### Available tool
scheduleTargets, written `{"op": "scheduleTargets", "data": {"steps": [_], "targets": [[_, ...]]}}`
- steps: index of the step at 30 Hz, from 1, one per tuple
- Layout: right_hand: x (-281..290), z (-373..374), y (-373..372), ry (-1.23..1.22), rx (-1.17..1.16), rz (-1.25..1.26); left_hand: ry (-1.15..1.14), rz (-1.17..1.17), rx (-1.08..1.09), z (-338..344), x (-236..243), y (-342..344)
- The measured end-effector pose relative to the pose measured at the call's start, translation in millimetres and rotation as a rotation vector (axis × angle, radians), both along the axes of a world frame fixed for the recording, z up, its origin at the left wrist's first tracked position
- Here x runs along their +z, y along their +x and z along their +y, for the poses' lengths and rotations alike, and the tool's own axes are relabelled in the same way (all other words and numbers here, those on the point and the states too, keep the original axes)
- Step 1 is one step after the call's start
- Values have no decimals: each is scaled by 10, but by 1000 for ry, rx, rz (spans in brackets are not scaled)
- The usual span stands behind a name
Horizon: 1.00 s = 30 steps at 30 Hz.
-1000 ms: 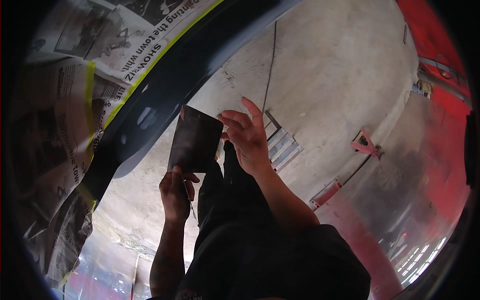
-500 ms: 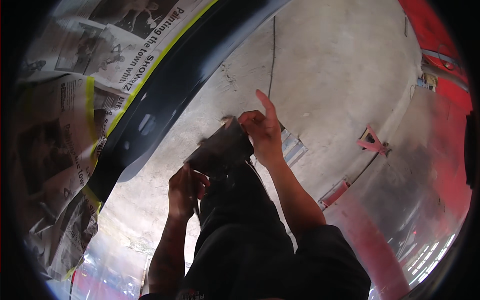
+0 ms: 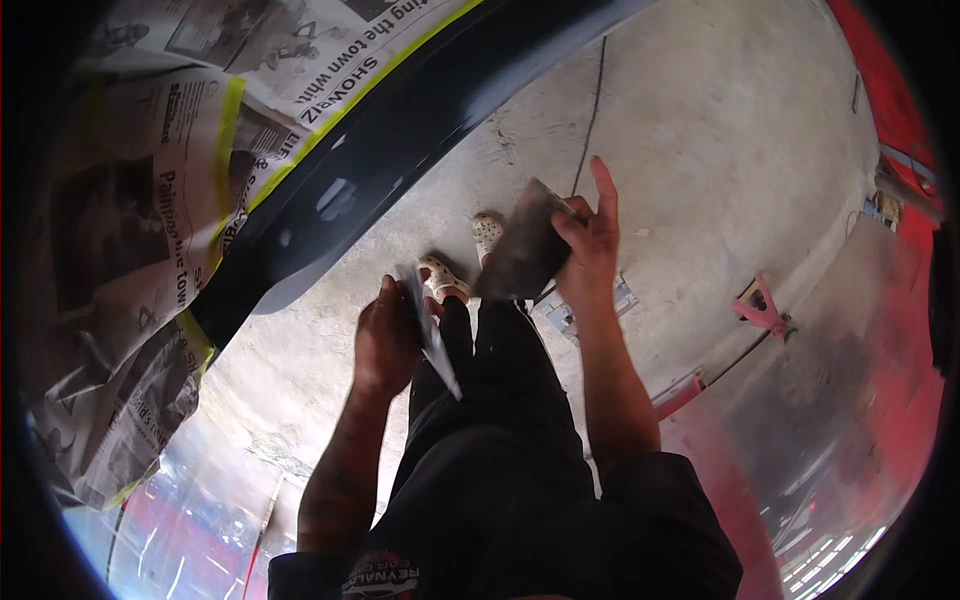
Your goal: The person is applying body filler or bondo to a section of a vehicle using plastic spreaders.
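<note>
A dark grey sheet (image 3: 520, 250), probably abrasive paper, is held in the air in front of the person's body, above the concrete floor (image 3: 700, 120) and well apart from any bench or support. It bows between the fingers and shows a bent corner, so it is judged thin, light and pliable: easily creased or torn, not fragile in the sense of breaking, and rough enough on one face to resist slipping. The right hand (image 3: 585, 245) is closed on its right edge, thumb over the front and fingers behind, with the forefinger lifted straight up and clear of the sheet. The left hand (image 3: 385, 335) is closed on a second, paler strip (image 3: 430, 335) that hangs down from the fingers, apart from the dark sheet; whether it is a torn-off piece of the same material cannot be told. A pinch along an edge or corner, or a fold over flat fingers, is judged the soundest hold for so limp a thing. Beyond the hands, to the person's left, a glossy dark car panel (image 3: 400, 150) curves across the view, bordered by yellow masking tape (image 3: 350, 110) and newspaper (image 3: 150, 200). Light perforated clogs (image 3: 445, 280) show on the floor below, and a red stand (image 3: 760, 305) lies to the right.
</note>
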State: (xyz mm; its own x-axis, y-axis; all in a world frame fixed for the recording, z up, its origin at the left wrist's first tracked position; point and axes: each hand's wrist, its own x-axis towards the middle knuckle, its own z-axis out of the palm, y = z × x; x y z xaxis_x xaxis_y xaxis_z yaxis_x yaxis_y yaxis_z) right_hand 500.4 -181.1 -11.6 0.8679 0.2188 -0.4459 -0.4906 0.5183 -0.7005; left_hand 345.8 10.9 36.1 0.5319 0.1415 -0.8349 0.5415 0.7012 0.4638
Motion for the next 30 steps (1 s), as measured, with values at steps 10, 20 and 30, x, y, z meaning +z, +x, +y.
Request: {"op": "scheduleTargets", "data": {"steps": [10, 20, 30], "targets": [[506, 19, -423, 319, 794, -24, -155, -228, 311, 85, 147, 302], [669, 26, -420, -43, 942, -221, 134, -154, 293, -17, 331, 346], [727, -90, -226, -593, 1103, -876, 666, -251, 110, -53, 372, 255]]}}
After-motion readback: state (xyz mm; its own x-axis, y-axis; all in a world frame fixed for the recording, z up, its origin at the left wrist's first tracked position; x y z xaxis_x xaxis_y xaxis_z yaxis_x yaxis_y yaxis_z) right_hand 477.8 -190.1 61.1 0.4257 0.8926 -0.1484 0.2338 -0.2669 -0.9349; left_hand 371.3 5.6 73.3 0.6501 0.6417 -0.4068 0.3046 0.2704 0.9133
